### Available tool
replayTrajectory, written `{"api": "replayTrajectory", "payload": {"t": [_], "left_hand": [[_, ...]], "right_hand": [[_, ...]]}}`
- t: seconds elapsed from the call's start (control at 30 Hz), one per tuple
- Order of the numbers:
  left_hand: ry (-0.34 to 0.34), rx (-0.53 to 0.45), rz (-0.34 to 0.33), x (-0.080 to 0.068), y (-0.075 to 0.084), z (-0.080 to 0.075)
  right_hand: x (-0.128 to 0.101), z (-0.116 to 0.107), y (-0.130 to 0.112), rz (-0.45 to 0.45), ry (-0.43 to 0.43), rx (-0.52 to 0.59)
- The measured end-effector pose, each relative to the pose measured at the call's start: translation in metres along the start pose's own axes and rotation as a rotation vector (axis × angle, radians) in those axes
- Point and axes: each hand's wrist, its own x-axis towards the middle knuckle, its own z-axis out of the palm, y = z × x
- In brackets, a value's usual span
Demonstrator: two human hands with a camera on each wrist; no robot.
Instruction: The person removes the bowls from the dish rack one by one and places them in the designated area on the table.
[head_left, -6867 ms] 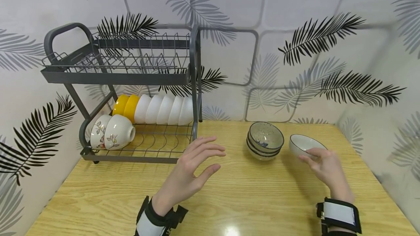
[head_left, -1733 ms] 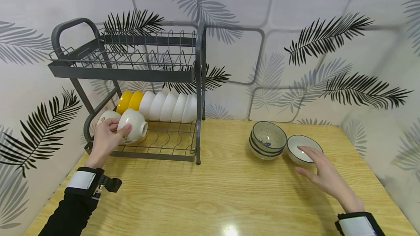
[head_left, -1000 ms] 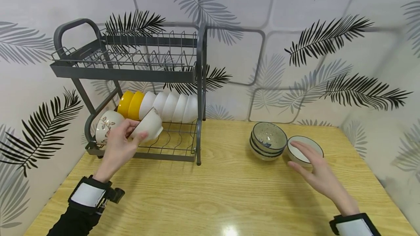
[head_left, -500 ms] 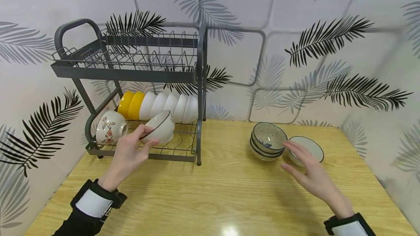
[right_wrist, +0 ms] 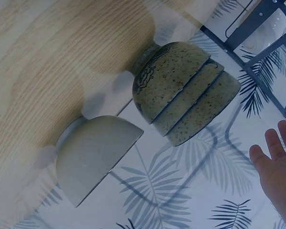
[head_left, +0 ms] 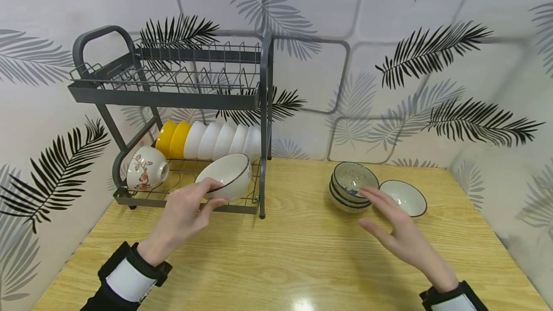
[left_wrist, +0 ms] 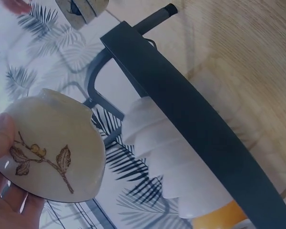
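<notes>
My left hand [head_left: 186, 215] pinches the rim of a white bowl [head_left: 235, 179] with a dark edge, held tilted in front of the rack's lower tier. A brown leafy twig decorates the side of this bowl [left_wrist: 62, 143] in the left wrist view. Another floral bowl [head_left: 144, 169] lies on its side at the rack's left end. My right hand [head_left: 402, 239] hovers with fingers extended, holding nothing, before a stack of speckled bowls [head_left: 355, 181]. To the right of that stack, a single white bowl [head_left: 408, 198] with a dark rim stands on the table.
The two-tier dark dish rack [head_left: 164, 95] stands at the back left against a patterned wall [head_left: 311, 8]. Yellow bowls [head_left: 179, 139] and several white bowls [head_left: 211, 140] line its lower tier's back row. Wooden tabletop [head_left: 276, 263] extends in front.
My left hand took one floral bowl off the rack's lower tier, then moved it right and turned its mouth upward. My right hand let go of the white bowl and drifted left.
</notes>
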Motion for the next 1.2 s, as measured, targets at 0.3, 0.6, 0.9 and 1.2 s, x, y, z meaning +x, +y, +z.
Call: {"api": "replayTrajectory", "payload": {"t": [0.3,0.6,0.9,1.2], "left_hand": [[-0.041,0.003,0.147,0.002,0.015,0.007],[-0.099,-0.01,0.233,0.003,0.035,0.013],[-0.107,-0.032,0.36,0.002,0.048,0.022],[-0.171,-0.031,0.439,0.0,0.058,0.031]], "right_hand": [[0.007,0.007,-0.011,-0.077,-0.017,0.043],[0.015,0.014,-0.025,-0.144,-0.069,0.054],[0.026,0.025,-0.046,-0.304,-0.052,0.057],[0.029,0.035,-0.063,-0.4,-0.114,0.014]]}}
